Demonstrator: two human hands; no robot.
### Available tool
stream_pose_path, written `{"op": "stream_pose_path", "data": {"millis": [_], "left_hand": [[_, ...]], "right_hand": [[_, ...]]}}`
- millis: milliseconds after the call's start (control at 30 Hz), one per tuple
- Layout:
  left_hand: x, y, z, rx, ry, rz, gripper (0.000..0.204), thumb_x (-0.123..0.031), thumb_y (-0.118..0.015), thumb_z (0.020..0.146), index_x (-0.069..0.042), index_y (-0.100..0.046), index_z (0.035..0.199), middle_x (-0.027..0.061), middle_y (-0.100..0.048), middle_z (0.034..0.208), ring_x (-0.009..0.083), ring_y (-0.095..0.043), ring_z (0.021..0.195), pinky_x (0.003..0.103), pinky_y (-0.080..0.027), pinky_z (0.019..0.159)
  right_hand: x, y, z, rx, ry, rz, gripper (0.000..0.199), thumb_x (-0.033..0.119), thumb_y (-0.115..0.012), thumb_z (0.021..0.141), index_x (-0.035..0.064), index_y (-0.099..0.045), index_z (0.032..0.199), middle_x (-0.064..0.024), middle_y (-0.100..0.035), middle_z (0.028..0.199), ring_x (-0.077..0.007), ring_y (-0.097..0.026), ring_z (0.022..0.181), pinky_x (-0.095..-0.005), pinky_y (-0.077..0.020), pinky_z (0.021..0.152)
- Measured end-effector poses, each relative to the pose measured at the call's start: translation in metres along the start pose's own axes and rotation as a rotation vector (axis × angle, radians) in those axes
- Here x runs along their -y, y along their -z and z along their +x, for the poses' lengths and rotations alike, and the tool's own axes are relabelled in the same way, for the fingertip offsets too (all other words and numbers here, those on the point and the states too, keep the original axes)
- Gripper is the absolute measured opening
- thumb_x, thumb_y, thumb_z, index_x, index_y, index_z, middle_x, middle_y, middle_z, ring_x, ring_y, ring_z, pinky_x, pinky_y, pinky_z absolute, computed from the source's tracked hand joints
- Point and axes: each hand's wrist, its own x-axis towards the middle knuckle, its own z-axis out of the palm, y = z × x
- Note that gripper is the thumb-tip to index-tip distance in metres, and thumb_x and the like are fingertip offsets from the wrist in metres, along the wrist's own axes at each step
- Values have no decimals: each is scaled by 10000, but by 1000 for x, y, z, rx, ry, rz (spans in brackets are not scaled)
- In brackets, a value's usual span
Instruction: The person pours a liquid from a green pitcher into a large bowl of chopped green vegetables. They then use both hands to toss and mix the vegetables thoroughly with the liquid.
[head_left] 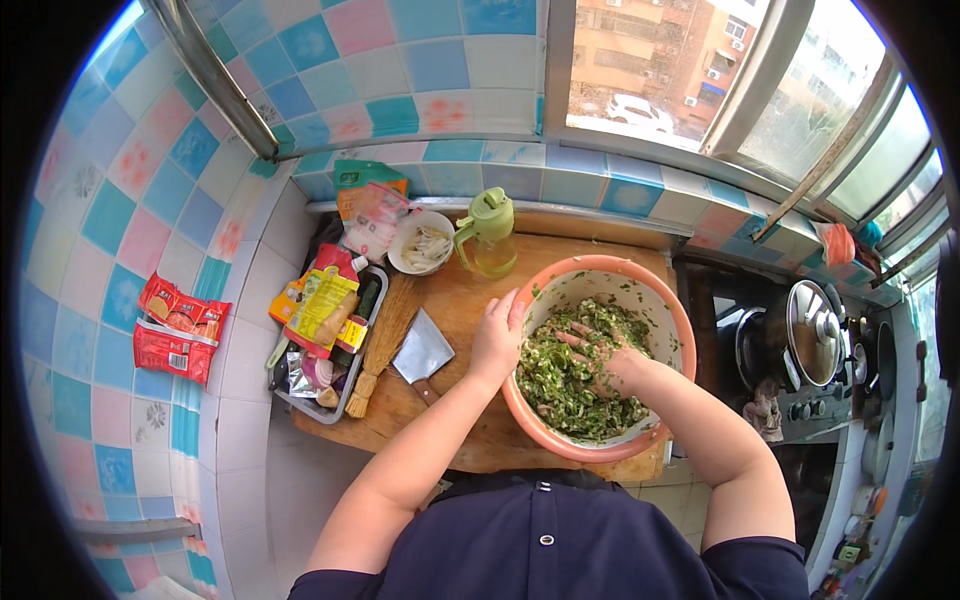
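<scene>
Lower centre of the frame: two bare forearms are seen rising from a dark blue buttoned shirt (545,545).

Centre: the left hand (497,335) is laid against the near-left rim of the orange bowl (668,310), fingers curled over the edge, the rim gripped. The left forearm is angled up from lower left.

Right of centre: the right hand (600,355) is sunk into the chopped green filling (560,390) inside the bowl, fingers spread and partly coated; nothing solid is clasped, the hand lying open in the mix. The right elbow is bent sharply, the forearm entering from the lower right.

The bowl is set on a wooden board (470,290) occupying mid-frame.

Left of the hand, on the board: a cleaver (422,350), blade up, and a straw brush (383,345).

Further left: a tray (352,385) of packets and vegetables.

Upper centre: a small white bowl (421,243) and a green-lidded oil jug (488,233).

Right edge: a lidded pot (815,333) on a stove.
</scene>
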Motion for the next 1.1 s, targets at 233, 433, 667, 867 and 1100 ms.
{"op": "stream_pose_path", "data": {"millis": [233, 433, 667, 867, 1100], "left_hand": [[4, 0, 2, -27, -36, 10, 393, -281, -435, 964, 22, -538, 1191, 202, -576, 1012, 380, -566, 930, 405, -448, 812], [4, 0, 0, -45, -25, -58, 386, -276, -453, 958, 31, -559, 1164, 206, -592, 1002, 368, -578, 928, 398, -453, 812], [6, -5, -2, -90, -20, -74, 373, -272, -489, 943, 26, -582, 1146, 200, -615, 989, 357, -596, 908, 389, -466, 803], [7, -7, -1, -61, -16, -139, 364, -273, -506, 935, 23, -597, 1126, 194, -623, 962, 345, -601, 891, 379, -469, 789], [5, -1, -4, -63, -14, -102, 371, -265, -472, 951, 29, -574, 1152, 197, -606, 962, 361, -587, 882, 388, -463, 784]], "right_hand": [[-39, -12, -4, -461, -163, 432, 388, 264, -594, 824, 155, -585, 1197, -100, -556, 1252, -279, -544, 1128, -393, -459, 927], [-68, -60, 11, -78, -364, -136, 179, 172, -593, 762, 63, -680, 874, -112, -668, 858, -266, -653, 824, -370, -535, 737], [-55, -99, 22, 29, -566, 796, 384, 330, -508, 844, 83, -587, 1128, -125, -633, 1052, -258, -617, 931, -409, -481, 817], [-14, -112, 6, -234, -569, 1809, 649, 550, -499, 853, 117, -446, 1334, -98, -450, 1358, -246, -509, 1134, -416, -455, 857], [6, -26, -40, -239, -611, 1901, 533, 452, -671, 791, 127, -543, 1194, -38, -626, 1068, -167, -626, 888, -271, -494, 647]]}}
